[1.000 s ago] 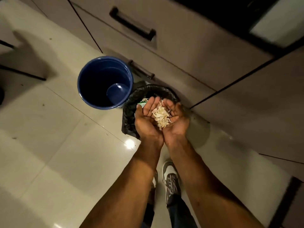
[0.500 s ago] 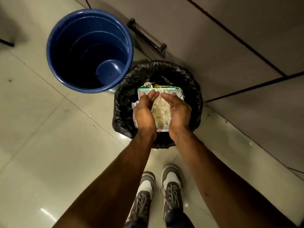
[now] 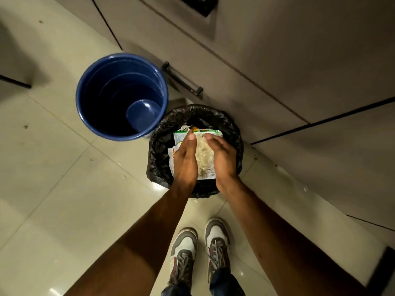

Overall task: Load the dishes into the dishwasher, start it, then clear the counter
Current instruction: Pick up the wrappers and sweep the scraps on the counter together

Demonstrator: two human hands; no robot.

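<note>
Hovering over the black-bagged round bin (image 3: pixel 162 150), left hand (image 3: pixel 185 159) and right hand (image 3: pixel 222 157) sit slightly apart, fingers straight, palms facing; pale shredded scraps (image 3: pixel 204 154) lie between, on a green-edged white packet (image 3: pixel 210 131), print illegible.

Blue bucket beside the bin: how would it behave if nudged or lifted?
The blue bucket looks empty and plastic: probably light. On glossy floor tile, a low push likely slides it; a rim push might tip it.

Arms extended; left hand (image 3: pixel 185 162) and right hand (image 3: pixel 222 159) apart (fingers fairly straight).
</note>
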